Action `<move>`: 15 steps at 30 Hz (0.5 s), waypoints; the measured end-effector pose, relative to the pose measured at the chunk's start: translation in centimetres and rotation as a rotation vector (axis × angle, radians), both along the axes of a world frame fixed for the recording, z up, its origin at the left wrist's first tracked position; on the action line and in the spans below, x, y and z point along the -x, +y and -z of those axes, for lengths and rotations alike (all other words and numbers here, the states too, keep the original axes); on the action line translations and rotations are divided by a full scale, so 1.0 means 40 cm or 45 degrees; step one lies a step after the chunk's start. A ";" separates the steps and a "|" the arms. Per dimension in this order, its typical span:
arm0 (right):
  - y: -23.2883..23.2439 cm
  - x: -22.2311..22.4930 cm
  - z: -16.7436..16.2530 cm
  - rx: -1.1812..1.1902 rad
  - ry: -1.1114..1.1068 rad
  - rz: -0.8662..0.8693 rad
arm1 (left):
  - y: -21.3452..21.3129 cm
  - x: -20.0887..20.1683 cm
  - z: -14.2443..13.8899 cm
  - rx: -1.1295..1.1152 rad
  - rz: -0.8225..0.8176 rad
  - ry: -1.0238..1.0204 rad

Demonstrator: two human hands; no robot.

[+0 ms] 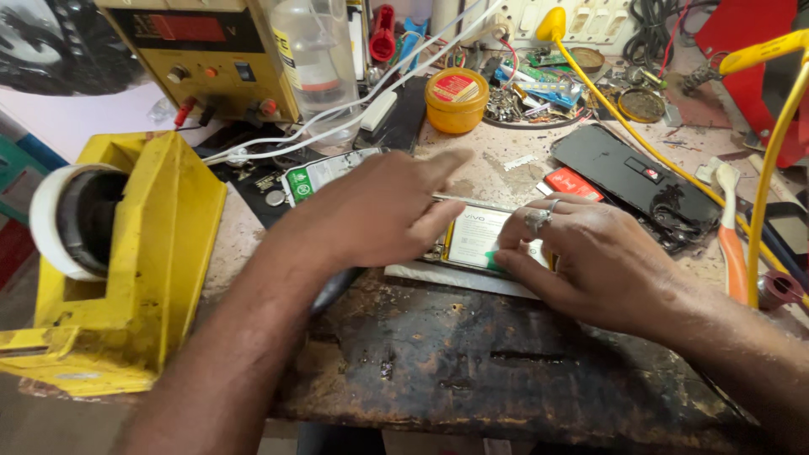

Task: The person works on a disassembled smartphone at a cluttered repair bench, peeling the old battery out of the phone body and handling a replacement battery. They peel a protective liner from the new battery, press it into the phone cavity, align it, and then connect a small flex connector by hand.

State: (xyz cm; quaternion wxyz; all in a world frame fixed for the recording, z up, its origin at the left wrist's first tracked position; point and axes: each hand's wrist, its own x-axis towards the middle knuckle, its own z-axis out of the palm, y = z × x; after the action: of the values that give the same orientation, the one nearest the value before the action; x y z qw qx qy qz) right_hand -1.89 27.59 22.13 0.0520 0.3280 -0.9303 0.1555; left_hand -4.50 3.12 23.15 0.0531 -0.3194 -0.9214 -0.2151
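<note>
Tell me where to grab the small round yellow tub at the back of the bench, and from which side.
Probably grip the yellow tub around its round side wall, coming from above and the front. It stands upright, its near side looks clear, while cables and loose parts crowd behind and to the right.

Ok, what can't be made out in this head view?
- Opened phone: its left part lies under the left hand, its right edge under the right hand, so what the fingertips touch there is hidden.
- Power supply: top cut off by the frame edge; its red display is too blurred to read.
- Small parts behind the orange tub: too small to tell apart.
- Tape dispenser: its base is cut off at the left edge.
</note>
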 end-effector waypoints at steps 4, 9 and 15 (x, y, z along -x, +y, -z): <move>0.000 0.023 0.019 -0.080 0.078 0.001 | -0.019 0.012 -0.007 0.087 -0.070 -0.268; -0.017 0.023 0.022 0.071 0.193 -0.175 | -0.033 0.022 0.019 -0.043 0.020 -0.122; -0.010 0.024 0.008 0.186 0.067 0.234 | -0.051 0.033 0.045 -0.015 -0.007 -0.196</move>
State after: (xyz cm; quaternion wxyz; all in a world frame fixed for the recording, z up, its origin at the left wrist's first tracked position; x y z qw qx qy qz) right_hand -2.86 27.20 21.80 0.1141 0.2406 -0.9410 0.2089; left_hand -5.83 1.07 21.37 -0.0156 -0.2993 -0.9223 -0.2441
